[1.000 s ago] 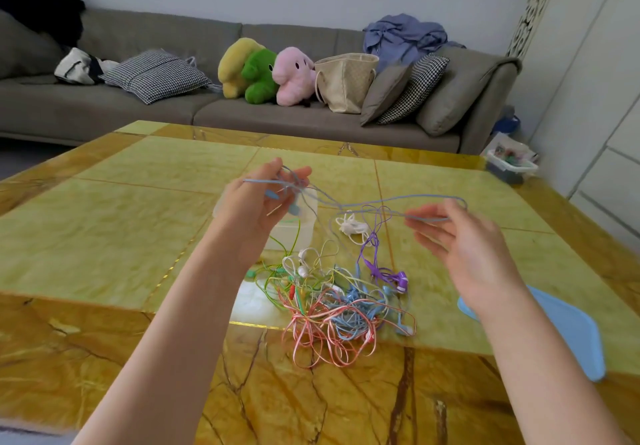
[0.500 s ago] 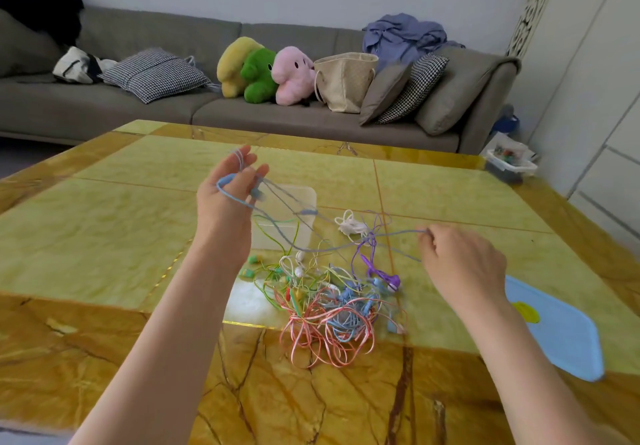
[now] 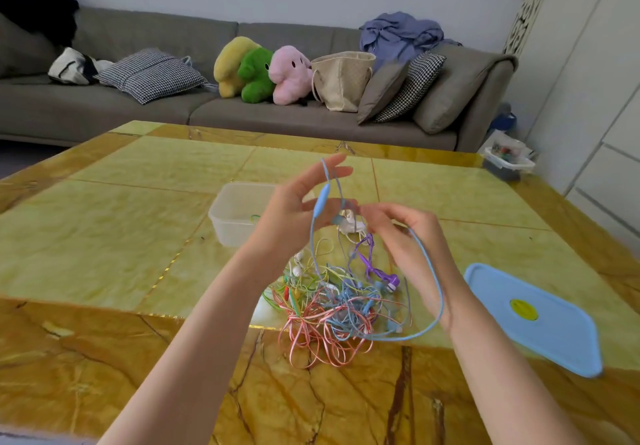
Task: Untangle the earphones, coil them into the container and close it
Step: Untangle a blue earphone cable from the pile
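A tangled pile of earphones (image 3: 332, 302) in pink, green, blue, purple and white lies on the table near the front. Above it I hold a light blue earphone cable (image 3: 321, 202). My left hand (image 3: 294, 209) has the cable looped over its raised fingers, with the inline remote hanging in front of the palm. My right hand (image 3: 405, 233) pinches the same cable close beside the left hand. A long loop of it hangs down past my right wrist to the pile. A clear plastic container (image 3: 235, 212) stands behind my left hand. Its blue lid (image 3: 540, 320) lies flat at the right.
The yellow marble table (image 3: 104, 236) stretches wide to the left and back. A grey sofa (image 3: 173, 105) with cushions, plush toys and a bag runs along the far wall. A small bin of items (image 3: 507, 164) sits on the floor at the right.
My hands have come together above the pile. My left hand moved right and up, my right hand rose toward it, and the blue cable now hangs in a long loop by my right wrist.
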Demonstrator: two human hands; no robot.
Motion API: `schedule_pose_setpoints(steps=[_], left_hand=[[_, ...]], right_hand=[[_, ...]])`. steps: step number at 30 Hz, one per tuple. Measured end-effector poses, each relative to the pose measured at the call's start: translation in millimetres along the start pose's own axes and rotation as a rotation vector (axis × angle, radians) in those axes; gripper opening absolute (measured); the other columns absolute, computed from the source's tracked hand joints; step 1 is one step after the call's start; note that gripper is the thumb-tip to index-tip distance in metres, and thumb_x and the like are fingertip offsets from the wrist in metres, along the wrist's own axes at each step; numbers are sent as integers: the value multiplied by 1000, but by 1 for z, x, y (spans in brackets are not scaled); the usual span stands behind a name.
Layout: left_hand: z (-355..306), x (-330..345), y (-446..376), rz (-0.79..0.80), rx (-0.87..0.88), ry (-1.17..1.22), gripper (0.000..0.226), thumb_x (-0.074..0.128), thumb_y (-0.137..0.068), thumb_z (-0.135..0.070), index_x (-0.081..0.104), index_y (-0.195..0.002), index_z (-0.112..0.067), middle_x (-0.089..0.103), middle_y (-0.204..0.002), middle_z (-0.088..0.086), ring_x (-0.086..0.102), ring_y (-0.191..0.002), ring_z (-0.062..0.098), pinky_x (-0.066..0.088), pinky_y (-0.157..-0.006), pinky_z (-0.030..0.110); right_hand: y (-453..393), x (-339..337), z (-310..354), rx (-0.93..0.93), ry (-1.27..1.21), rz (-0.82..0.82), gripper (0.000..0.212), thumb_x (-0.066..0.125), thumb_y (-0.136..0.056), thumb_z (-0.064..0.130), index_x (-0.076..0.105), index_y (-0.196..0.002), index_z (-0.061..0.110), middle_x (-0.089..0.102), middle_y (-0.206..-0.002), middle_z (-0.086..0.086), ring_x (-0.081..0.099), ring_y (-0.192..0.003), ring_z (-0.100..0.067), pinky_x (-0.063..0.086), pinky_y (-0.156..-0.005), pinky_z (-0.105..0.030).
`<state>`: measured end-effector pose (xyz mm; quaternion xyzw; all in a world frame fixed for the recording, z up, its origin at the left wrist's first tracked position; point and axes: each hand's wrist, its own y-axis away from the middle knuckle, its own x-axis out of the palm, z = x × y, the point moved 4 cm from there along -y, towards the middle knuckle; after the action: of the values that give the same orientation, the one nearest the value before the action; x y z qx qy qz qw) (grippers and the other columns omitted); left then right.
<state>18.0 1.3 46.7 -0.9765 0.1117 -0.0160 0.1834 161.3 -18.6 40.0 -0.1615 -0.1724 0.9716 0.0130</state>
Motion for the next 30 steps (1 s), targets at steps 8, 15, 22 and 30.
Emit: schedule_pose_setpoints(steps=[8, 15, 22, 30], left_hand=[[-3, 8, 2, 62, 31, -127, 72, 49, -84, 19, 35, -131, -33, 50, -127, -4, 62, -83, -2, 51, -73, 18], [-3, 1, 0, -14, 83, -133, 78, 51, -87, 12, 17, -141, -33, 56, -111, 0, 68, -75, 10, 52, -84, 25], [4, -2, -1, -128, -9, 101, 78, 52, -86, 11, 16, -145, -26, 63, -95, 4, 65, -67, 11, 57, -72, 27], [2, -11, -2, -193, -58, 337, 67, 41, -89, 15, 23, -143, -22, 64, -83, 6, 61, -56, 8, 48, -55, 15]], right_hand=[[0, 2, -6, 124, -97, -8, 12, 67, -83, 14, 70, -72, 14, 59, -54, 11, 43, -38, 0, 30, -43, -8], [2, 2, -8, 256, -261, 38, 30, 52, -90, 9, 63, -63, 11, 55, -53, 3, 25, -39, -8, 18, -37, -14], [4, -2, -3, 191, -291, 117, 16, 56, -90, 10, 66, -79, 4, 36, -46, 8, 26, -38, -2, 23, -39, -12], [1, -4, -5, 138, -80, 83, 5, 66, -83, 6, 66, -82, 1, 55, -57, -4, 41, -35, 1, 31, -40, -8]])
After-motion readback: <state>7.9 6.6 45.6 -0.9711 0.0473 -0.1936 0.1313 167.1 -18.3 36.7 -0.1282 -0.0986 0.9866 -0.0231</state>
